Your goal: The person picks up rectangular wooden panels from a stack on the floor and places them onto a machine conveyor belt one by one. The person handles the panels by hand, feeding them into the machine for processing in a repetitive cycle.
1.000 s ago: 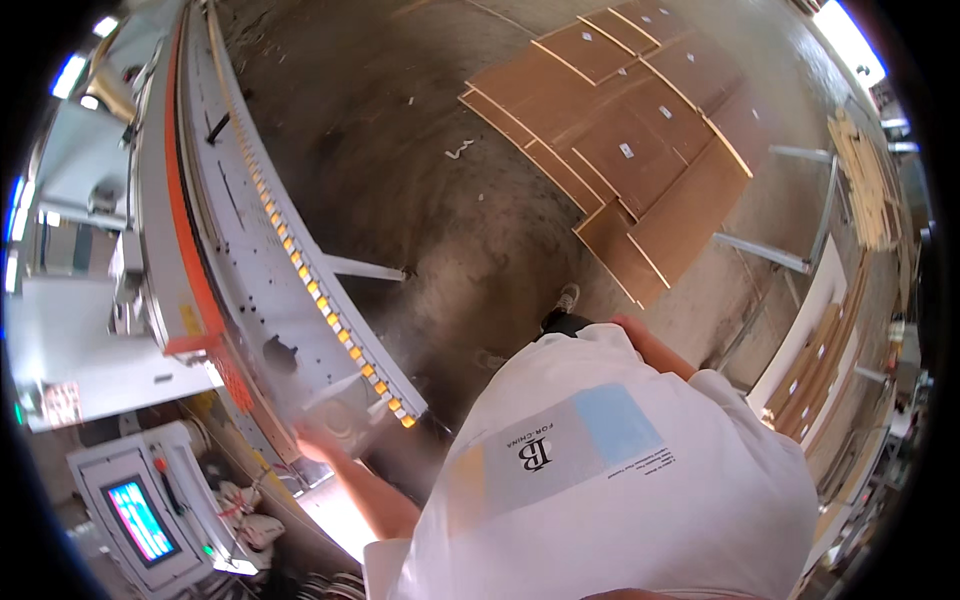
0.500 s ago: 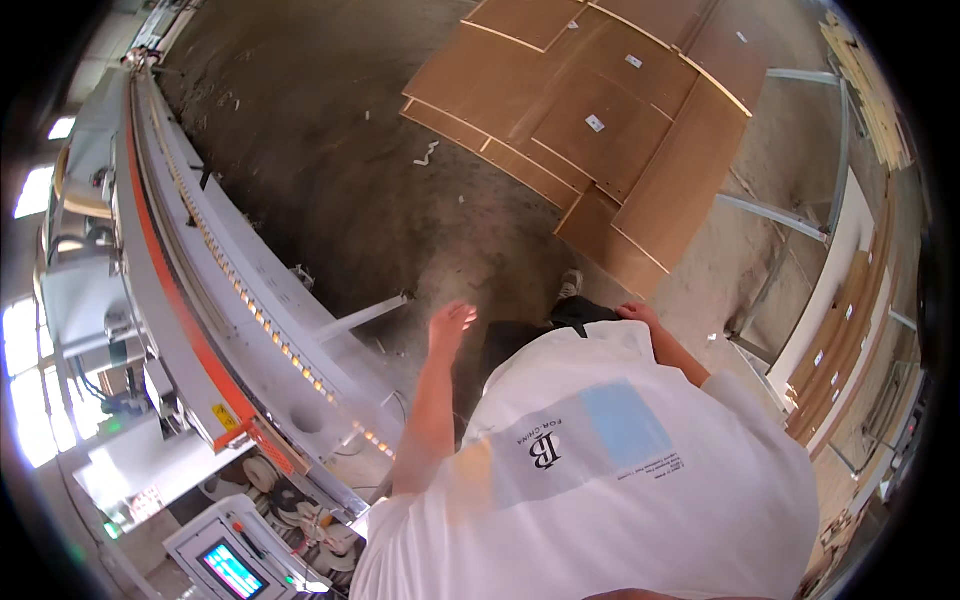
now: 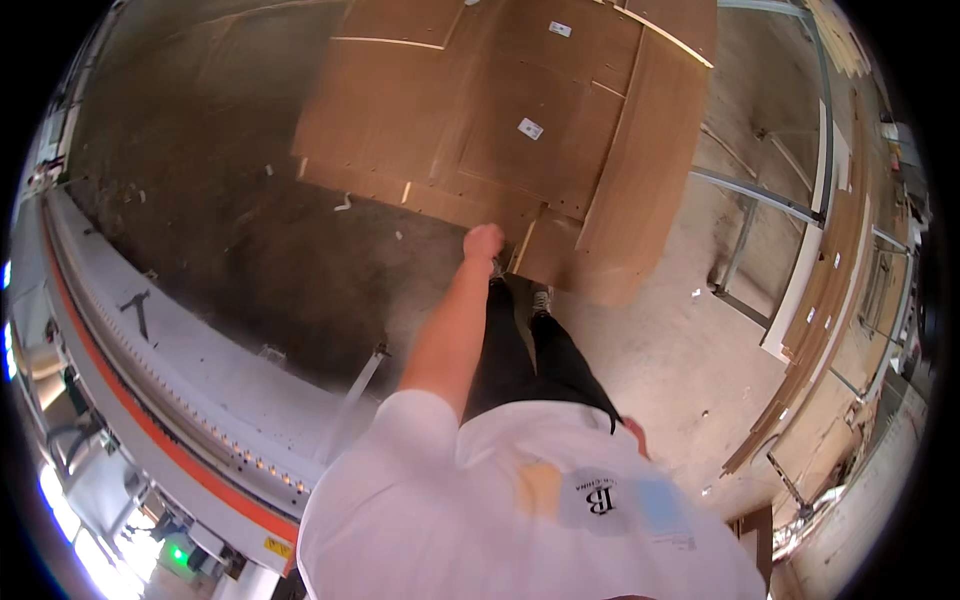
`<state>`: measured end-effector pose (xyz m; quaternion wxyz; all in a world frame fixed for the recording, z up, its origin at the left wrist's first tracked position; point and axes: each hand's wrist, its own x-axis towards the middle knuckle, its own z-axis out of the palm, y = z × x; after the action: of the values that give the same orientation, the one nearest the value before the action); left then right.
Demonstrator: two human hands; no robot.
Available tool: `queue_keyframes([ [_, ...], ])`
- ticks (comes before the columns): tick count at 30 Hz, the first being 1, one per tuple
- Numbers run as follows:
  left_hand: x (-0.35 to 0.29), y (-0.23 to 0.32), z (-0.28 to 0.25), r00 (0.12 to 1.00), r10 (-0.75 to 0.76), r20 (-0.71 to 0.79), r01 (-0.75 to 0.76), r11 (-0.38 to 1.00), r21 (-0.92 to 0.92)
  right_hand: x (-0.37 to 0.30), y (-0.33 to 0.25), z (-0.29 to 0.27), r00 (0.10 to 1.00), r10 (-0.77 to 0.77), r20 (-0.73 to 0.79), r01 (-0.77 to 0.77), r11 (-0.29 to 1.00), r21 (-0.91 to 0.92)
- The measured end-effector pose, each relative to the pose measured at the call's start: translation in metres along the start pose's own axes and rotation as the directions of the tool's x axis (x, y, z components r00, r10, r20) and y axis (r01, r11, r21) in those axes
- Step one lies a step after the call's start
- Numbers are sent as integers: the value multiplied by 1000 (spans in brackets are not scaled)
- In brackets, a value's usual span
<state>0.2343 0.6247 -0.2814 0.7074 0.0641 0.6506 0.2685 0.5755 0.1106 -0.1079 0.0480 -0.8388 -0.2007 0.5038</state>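
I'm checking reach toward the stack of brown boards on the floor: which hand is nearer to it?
Left. The left hand, closed in a fist, swings forward at the stack of brown boards, by its near edge. The right hand is hidden behind the body.

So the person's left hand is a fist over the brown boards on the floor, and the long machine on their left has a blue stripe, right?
Not quite. The stripe on the long machine is orange, not blue, as the head view shows. The rest holds: the left hand is a fist over the brown boards on the floor.
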Motion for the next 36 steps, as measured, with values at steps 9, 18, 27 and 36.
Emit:
queue_keyframes([
  [9, 127, 85, 116, 856, -131, -500, -24, 956, -292, -91, 3, 80, 958, 286, 5, -284, 946, 155],
  [18, 78, 94, 90, 984, -76, -160, -11, 875, -483, -96, -2, 105, 981, 190, -31, -173, 941, 292],
  [27, -35, 146, 60, 984, 138, 116, -94, 943, -319, 20, -158, -8, 935, -152, -321, 130, 987, -89],
  [36, -348, 78, -24, 996, 81, 20, -56, 829, -556, -3, -474, -71, 64, -998, 27, 880, 43, -473],
])
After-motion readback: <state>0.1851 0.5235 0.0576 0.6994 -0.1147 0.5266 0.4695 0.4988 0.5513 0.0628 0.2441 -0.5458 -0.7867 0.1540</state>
